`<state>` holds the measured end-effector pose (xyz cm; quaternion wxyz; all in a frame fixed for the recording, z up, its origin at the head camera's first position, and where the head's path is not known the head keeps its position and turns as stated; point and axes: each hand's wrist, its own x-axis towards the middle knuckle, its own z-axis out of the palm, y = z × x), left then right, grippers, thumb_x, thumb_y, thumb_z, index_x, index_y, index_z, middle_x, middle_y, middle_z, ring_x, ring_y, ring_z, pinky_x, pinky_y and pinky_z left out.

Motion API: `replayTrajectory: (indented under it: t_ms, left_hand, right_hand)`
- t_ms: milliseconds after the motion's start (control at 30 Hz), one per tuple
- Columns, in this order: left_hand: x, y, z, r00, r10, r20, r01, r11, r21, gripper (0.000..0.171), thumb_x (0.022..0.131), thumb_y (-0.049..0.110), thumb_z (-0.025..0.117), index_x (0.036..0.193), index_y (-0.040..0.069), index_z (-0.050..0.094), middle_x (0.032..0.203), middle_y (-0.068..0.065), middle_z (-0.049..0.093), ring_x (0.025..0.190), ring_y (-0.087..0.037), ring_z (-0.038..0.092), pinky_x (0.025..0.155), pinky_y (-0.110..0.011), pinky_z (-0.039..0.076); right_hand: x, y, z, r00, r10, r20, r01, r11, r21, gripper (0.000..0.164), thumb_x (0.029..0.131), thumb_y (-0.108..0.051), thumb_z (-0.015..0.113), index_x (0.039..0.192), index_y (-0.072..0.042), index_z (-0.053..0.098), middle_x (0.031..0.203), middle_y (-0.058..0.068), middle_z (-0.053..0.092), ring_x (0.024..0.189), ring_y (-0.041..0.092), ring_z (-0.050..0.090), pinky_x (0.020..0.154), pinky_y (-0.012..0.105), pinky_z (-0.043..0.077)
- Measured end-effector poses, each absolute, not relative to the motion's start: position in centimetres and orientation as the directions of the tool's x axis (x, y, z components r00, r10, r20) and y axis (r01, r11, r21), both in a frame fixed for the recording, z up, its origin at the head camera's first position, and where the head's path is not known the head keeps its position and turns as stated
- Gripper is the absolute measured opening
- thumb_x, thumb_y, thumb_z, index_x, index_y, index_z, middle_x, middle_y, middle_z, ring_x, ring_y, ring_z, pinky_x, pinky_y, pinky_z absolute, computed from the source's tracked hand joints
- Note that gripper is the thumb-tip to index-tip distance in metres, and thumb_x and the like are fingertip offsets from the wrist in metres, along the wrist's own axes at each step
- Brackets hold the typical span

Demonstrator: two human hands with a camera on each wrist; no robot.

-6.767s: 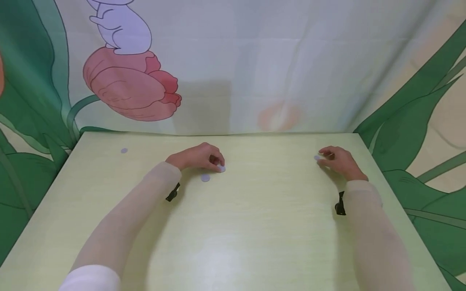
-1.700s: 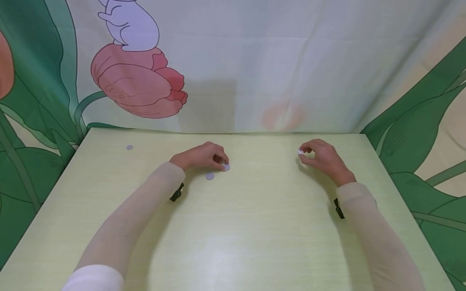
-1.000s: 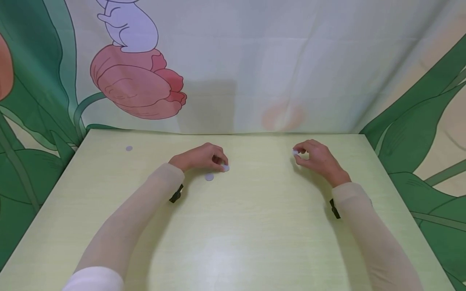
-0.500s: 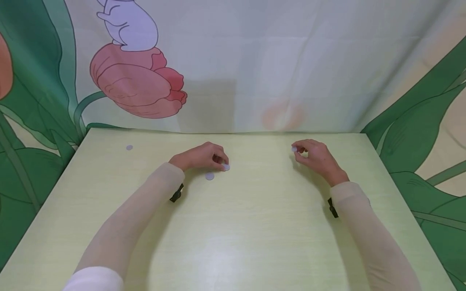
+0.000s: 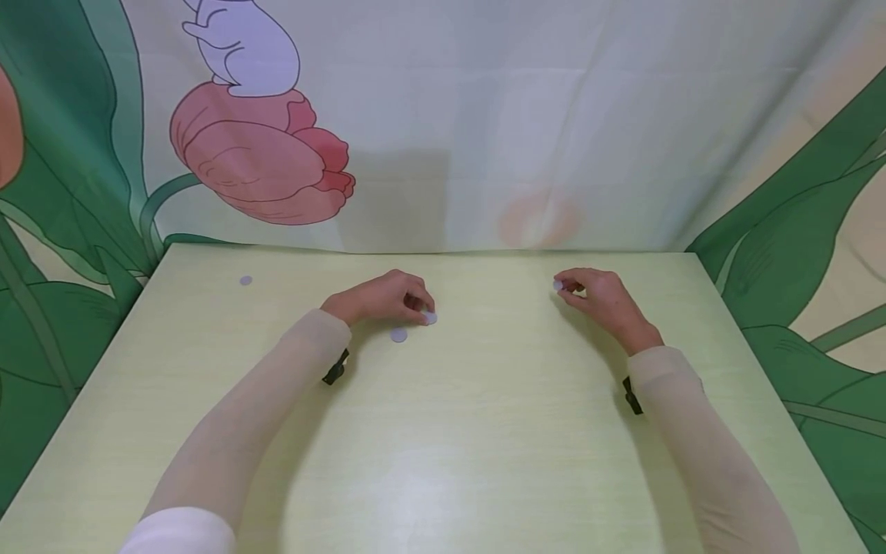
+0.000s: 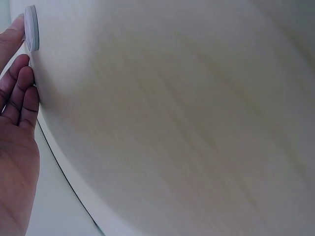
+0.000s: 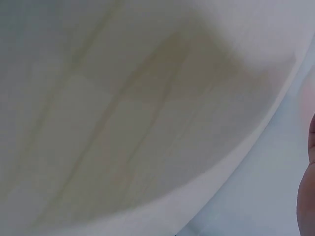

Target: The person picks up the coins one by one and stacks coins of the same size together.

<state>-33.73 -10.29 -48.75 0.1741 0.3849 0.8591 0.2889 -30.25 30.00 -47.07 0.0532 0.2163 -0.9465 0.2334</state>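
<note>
Small, flat, whitish discs are the things at hand. In the head view my left hand (image 5: pixel 388 298) is low over the table's middle, its thumb and fingers pinching a disc (image 5: pixel 430 317) at the table surface. That disc (image 6: pixel 32 28) shows edge-on in the left wrist view, against a fingertip (image 6: pixel 18 23). A second disc (image 5: pixel 398 335) lies flat just below this hand. My right hand (image 5: pixel 601 300), farther right, holds another disc (image 5: pixel 557 285) between thumb and fingertips, raised off the table. The right wrist view catches only the hand's edge (image 7: pixel 306 196); its disc is out of sight there.
One more disc (image 5: pixel 245 281) lies near the table's far left corner. The pale wooden table (image 5: pixel 443 431) ends at a printed curtain (image 5: pixel 477 154) along the back. Black wrist cameras (image 5: pixel 335 368) hang under both sleeves.
Since the oldest frame my right hand has lifted its disc and moved it left; in the last second the disc has turned slightly in its fingertips. My left hand has stayed put.
</note>
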Motion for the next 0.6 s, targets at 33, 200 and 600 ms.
replayTrajectory:
  t_ms: [33,200,600]
  left_hand:
    - [-33.73,-10.33,-48.77,-0.644,0.762,-0.076,0.559,0.536,0.632,0.017,0.089,0.020,0.081,0.105,0.014,0.079,0.090,0.002,0.063,0.085,-0.015,0.057,0.076,-0.027,0.049]
    - [-33.69,-10.36,-48.78,-0.644,0.761,-0.074,0.558,0.534,0.636,0.017,0.090,0.019,0.080,0.105,0.013,0.078,0.090,0.001,0.063,0.085,-0.015,0.057,0.076,-0.027,0.049]
    - [-33.68,-10.28,-48.76,-0.654,0.751,-0.090,0.537,0.545,0.644,0.015,0.090,0.019,0.080,0.104,0.014,0.078,0.089,0.001,0.062,0.086,-0.016,0.056,0.077,-0.029,0.049]
  right_hand:
    - [-30.30,30.01,-47.10,-0.900,-0.386,0.200,-0.435,0.798,-0.417,0.030,0.093,-0.004,0.073,0.122,0.001,0.069,0.107,0.014,0.074,0.096,0.027,0.069,0.088,0.045,0.056]
    - [-30.37,30.05,-47.18,-0.901,-0.389,0.190,-0.433,0.793,-0.429,0.026,0.093,-0.007,0.073,0.119,-0.002,0.070,0.104,0.012,0.073,0.095,0.027,0.067,0.088,0.045,0.054]
    - [-30.28,29.83,-47.63,-0.859,-0.441,0.260,-0.512,0.728,-0.457,0.022,0.088,-0.008,0.080,0.109,-0.007,0.072,0.109,0.010,0.070,0.102,0.031,0.063,0.090,0.047,0.052]
